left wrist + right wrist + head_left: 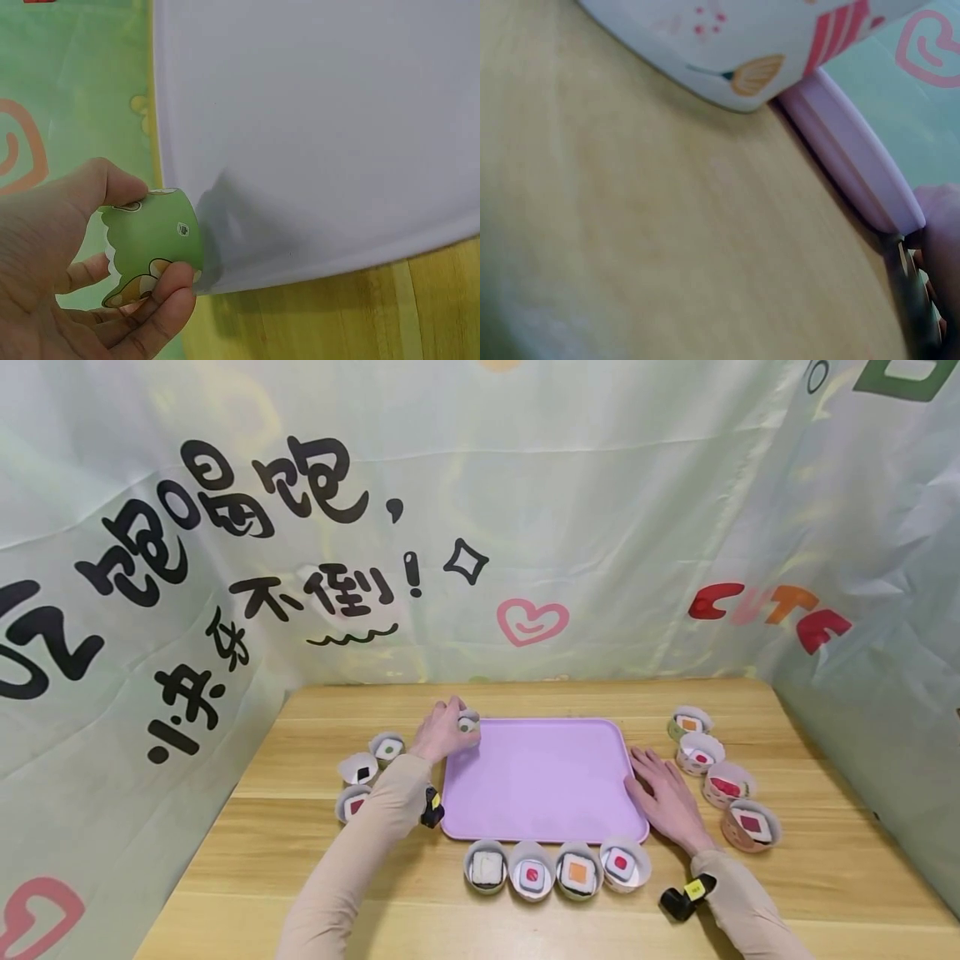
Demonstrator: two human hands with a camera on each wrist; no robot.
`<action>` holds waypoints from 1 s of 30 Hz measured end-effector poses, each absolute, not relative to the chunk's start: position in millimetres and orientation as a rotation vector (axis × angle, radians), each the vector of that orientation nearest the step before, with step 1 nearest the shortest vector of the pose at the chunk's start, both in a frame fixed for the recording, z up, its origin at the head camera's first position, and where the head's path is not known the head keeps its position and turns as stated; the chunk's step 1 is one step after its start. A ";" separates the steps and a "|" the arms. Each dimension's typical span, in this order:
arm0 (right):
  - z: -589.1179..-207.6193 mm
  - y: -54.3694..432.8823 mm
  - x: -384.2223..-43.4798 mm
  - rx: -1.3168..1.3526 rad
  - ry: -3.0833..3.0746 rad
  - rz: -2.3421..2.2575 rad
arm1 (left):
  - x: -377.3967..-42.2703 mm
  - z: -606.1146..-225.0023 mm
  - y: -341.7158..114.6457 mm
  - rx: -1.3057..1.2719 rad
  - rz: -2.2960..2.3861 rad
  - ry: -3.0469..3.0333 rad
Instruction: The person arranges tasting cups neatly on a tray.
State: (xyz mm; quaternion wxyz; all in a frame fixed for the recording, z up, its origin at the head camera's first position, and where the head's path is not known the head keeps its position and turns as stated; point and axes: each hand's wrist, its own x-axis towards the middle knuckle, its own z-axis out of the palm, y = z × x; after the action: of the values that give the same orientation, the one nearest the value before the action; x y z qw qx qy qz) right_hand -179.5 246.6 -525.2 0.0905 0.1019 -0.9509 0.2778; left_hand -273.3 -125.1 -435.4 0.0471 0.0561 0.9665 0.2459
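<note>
My left hand [442, 732] is at the far left corner of a pink-purple tray [540, 781]. Between thumb and fingers it pinches a small paper cup [154, 240], green with mushroom-like prints; in the head view a pale piece with a green dot shows inside. The left wrist view has this cup overlapping the tray's corner. At the tray's right edge lies my right hand [667, 797], fingers extended forward along the rim and thumb over the edge. In the right wrist view, part of that hand [941, 247] appears beside the tray's rim [855, 157].
Three cups with sushi-like pieces stand left of the tray, one with a green dot [387, 747]. Several line the front edge, including one with an orange top [577, 871]. Several more curve along the right, the nearest pink [751, 826]. Printed cloth [600, 527] surrounds the wooden table [247, 877].
</note>
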 end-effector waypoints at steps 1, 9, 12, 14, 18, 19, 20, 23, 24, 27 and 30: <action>-524.8 246.7 -179.6 0.302 -2.832 0.827 | -273.4 -435.7 -124.6 0.170 0.752 2.948; -522.4 248.4 -180.9 0.290 -2.870 0.835 | -274.4 -438.9 -121.7 0.163 0.754 2.942; -521.9 248.7 -181.6 0.289 -2.870 0.833 | -274.6 -439.1 -122.1 0.169 0.762 2.933; -521.5 248.8 -181.9 0.288 -2.869 0.830 | -274.7 -438.8 -123.8 0.186 0.763 2.928; -520.7 248.7 -181.9 0.291 -2.867 0.831 | -275.6 -438.0 -129.1 0.263 0.728 2.913; -520.7 248.7 -181.9 0.293 -2.866 0.831 | -276.0 -438.0 -130.7 0.299 0.717 2.909; -520.9 248.7 -181.8 0.295 -2.865 0.832 | -276.4 -438.1 -132.2 0.342 0.709 2.900; -521.9 248.3 -181.4 0.302 -2.851 0.830 | -278.1 -439.2 -136.4 0.499 0.708 2.863; -522.1 248.2 -181.3 0.306 -2.848 0.830 | -278.5 -439.5 -137.6 0.548 0.720 2.848; -523.4 247.7 -180.9 0.304 -2.846 0.832 | -279.4 -440.8 -140.4 0.646 0.767 2.815; -523.9 248.1 -181.0 0.296 -2.866 0.838 | -279.9 -441.8 -141.6 0.667 0.803 2.801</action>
State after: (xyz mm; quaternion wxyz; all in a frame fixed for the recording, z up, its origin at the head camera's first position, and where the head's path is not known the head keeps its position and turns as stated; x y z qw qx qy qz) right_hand -181.0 248.1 -523.9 0.0704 0.0983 -0.9528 0.2786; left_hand -279.9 -141.6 -441.8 0.0758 0.2225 0.9343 0.2679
